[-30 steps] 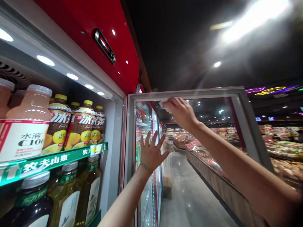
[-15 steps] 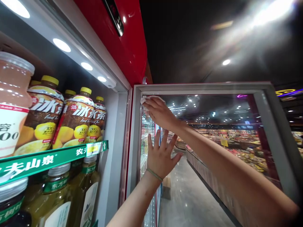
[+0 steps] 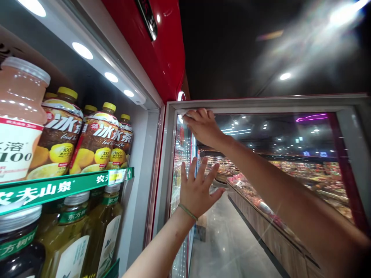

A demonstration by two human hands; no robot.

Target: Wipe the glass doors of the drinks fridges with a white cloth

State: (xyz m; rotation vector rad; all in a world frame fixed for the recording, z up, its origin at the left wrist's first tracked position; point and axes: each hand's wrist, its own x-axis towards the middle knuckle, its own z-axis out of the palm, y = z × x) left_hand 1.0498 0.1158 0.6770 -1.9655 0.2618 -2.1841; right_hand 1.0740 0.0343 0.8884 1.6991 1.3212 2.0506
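Observation:
My left hand (image 3: 198, 193), with a thin band at the wrist, has its fingers spread flat against the glass (image 3: 278, 135) of the open cooler door. Above it, my right hand (image 3: 204, 127) reaches across to the top hinge-side corner of the pane. Its fingers are bent and press a white cloth (image 3: 189, 112) to the glass along the grey door frame (image 3: 261, 103). Most of that cloth is hidden under the fingers. My right forearm crosses in front of the pane from the lower right.
At left, the lit cooler holds yellow-capped iced tea bottles (image 3: 101, 139) and a pink drink bottle (image 3: 21, 116) above a green shelf strip (image 3: 63, 188). Larger bottles (image 3: 72, 239) stand below. A red cabinet top (image 3: 165, 50) overhangs. Through the glass show an aisle floor (image 3: 228, 239) and display counters (image 3: 261, 216).
My right hand has slid slightly right and up along the top corner, and less cloth shows. My left hand stays spread on the glass. The view has shifted slightly.

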